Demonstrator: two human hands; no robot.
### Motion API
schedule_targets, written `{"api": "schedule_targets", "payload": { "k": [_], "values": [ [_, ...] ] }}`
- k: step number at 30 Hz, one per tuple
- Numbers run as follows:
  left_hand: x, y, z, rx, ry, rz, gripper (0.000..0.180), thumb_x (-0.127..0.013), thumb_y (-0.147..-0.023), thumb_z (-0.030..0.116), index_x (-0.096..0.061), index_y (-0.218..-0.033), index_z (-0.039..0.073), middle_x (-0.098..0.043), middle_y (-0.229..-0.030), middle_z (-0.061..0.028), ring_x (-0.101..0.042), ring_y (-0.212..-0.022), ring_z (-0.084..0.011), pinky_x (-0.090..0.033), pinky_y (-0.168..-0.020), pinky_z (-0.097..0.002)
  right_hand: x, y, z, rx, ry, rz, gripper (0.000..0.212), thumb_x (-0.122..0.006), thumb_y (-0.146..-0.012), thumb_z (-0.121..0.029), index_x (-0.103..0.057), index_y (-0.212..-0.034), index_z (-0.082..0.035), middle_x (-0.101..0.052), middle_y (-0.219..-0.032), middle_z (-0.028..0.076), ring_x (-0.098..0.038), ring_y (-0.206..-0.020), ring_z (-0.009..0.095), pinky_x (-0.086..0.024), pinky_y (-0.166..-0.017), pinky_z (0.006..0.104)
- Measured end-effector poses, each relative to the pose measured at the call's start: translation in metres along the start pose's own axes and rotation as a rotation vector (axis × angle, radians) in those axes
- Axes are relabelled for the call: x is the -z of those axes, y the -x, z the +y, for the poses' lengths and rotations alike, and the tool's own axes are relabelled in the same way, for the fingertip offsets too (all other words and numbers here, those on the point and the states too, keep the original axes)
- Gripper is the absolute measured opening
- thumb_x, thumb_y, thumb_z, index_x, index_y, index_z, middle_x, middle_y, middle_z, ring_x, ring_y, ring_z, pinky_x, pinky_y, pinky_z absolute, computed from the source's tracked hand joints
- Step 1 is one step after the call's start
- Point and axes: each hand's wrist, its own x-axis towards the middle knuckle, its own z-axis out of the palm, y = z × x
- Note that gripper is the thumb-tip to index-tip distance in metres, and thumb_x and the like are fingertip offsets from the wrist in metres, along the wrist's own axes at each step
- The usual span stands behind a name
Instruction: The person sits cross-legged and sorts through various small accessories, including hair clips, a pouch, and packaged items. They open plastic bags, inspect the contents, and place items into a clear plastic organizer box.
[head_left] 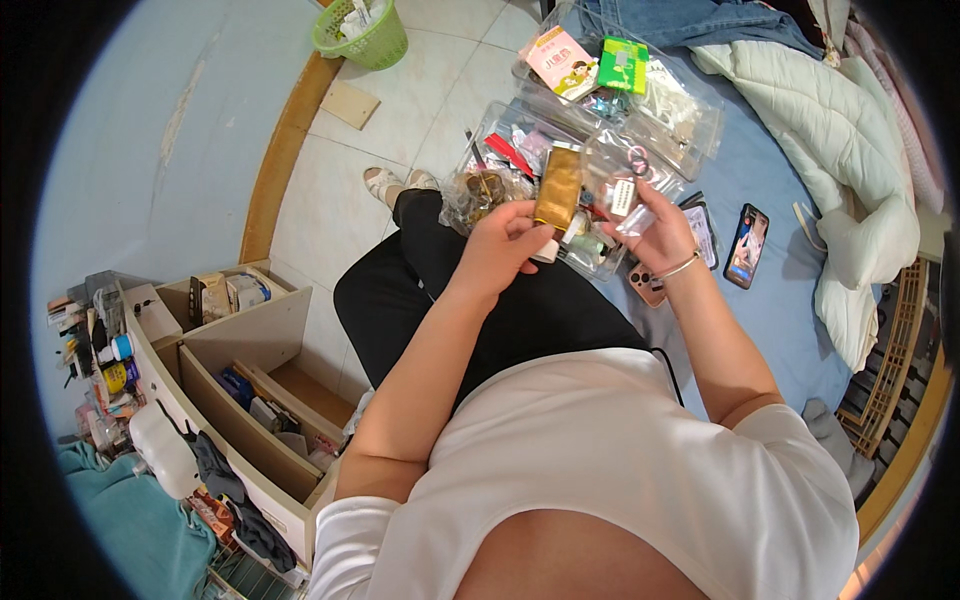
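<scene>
My left hand [500,250] is closed on a gold tube [559,185], with the thumb and fingers at its lower end. A white cap [547,251] shows just below the thumb. My right hand [662,236] pinches a clear plastic bag [606,172] that has a white label on it; dark ring shapes show at its upper right, too small to name. Both hands are over a clear plastic box [610,266] of small items beyond my lap. A red strip-shaped item [510,155] and a crumpled clear bag [470,208] with brown contents lie at its left side.
Farther back, another clear box [712,135] carries a pink box [560,62] and a green packet [623,65]. Phones [746,246] [647,285] lie on the blue sheet, right. A pale quilt [830,150] is beyond. Open drawers [240,330] stand left; a green basket [375,42] is far left.
</scene>
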Motion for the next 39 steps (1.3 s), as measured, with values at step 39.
{"api": "schedule_targets", "payload": {
  "k": [39],
  "values": [
    [0.03,-0.004,0.019,-0.256,0.129,0.18,0.035,-0.054,-0.092,0.01,-0.046,-0.124,-0.002,-0.063,-0.099,-0.0083,-0.065,-0.086,-0.0162,-0.055,-0.07,-0.0266,-0.026,-0.02,0.05,0.477,2.357,0.016,0.043,-0.069,-0.07,-0.019,-0.059,-0.112,-0.016,-0.058,-0.102,0.011,-0.06,-0.097,0.028,-0.051,-0.075,0.0391]
  ]
}}
